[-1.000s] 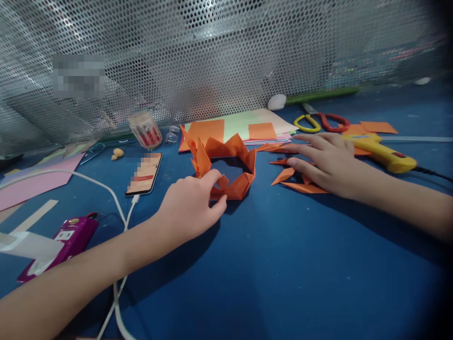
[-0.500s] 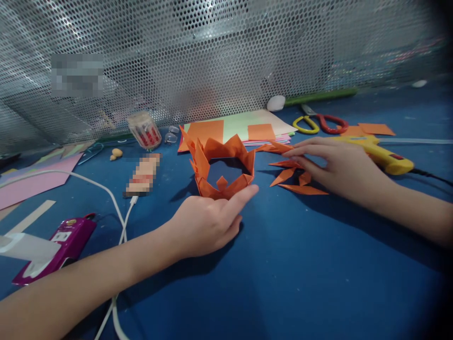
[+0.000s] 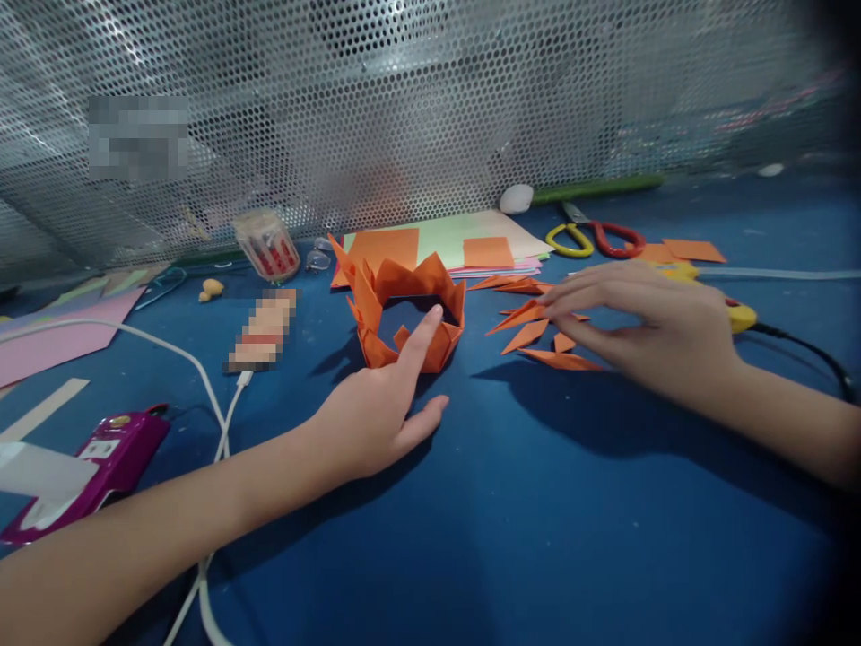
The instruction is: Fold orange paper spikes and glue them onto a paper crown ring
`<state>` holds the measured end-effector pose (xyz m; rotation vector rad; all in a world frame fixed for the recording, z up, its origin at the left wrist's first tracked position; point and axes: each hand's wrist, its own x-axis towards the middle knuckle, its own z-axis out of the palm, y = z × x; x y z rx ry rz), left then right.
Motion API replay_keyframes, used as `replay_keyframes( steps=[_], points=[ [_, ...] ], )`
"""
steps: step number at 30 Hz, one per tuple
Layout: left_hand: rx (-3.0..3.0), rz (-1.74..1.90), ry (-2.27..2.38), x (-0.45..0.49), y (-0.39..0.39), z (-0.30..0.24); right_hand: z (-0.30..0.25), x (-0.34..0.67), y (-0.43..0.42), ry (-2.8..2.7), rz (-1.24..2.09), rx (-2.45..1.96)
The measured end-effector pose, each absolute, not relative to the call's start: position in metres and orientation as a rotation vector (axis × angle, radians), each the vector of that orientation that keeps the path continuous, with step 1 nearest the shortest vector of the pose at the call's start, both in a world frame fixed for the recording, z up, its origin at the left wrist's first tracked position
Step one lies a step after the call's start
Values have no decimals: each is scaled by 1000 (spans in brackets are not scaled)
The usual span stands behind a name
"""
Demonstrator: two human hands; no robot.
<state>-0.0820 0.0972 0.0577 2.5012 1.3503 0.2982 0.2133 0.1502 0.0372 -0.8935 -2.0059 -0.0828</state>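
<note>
An orange folded-paper ring (image 3: 439, 345) with pointed tips stands on the blue table. My left hand (image 3: 377, 417) is at its near side, the index finger stretched over the near wall and the thumb apart; its other fingers are hidden. My right hand (image 3: 646, 323) pinches a folded orange paper piece (image 3: 517, 316) between thumb and fingertips, slightly raised to the right of the ring. Several similar pointed paper pieces (image 3: 561, 360) lie beneath and around that hand.
Coloured paper sheets (image 3: 444, 240), red-and-yellow scissors (image 3: 615, 240) and a yellow glue gun (image 3: 741, 317), partly behind my right hand, lie farther back. On the left are a jar (image 3: 267, 247), a blurred phone-like object (image 3: 264, 330), white cables (image 3: 225, 431) and a purple power strip (image 3: 131, 453). Perforated metal mesh (image 3: 430, 117) rises behind.
My right hand has lifted a paper piece from among the others. My left index finger has moved up from beside the ring to over its near wall. The view has shifted slightly.
</note>
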Motion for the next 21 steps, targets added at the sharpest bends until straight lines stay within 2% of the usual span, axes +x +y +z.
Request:
replay_keyframes(
  steps=[8, 17, 21],
  points=[
    [2371, 578, 1236, -85, 96, 57, 31, 206, 139, -2041, 48, -722],
    [2358, 747, 1308, -84, 91, 61, 43, 203, 138, -2161, -45, -557],
    [2000, 690, 1075, -77, 80, 63, 44, 197, 127, -2173, -116, -539]
  ],
)
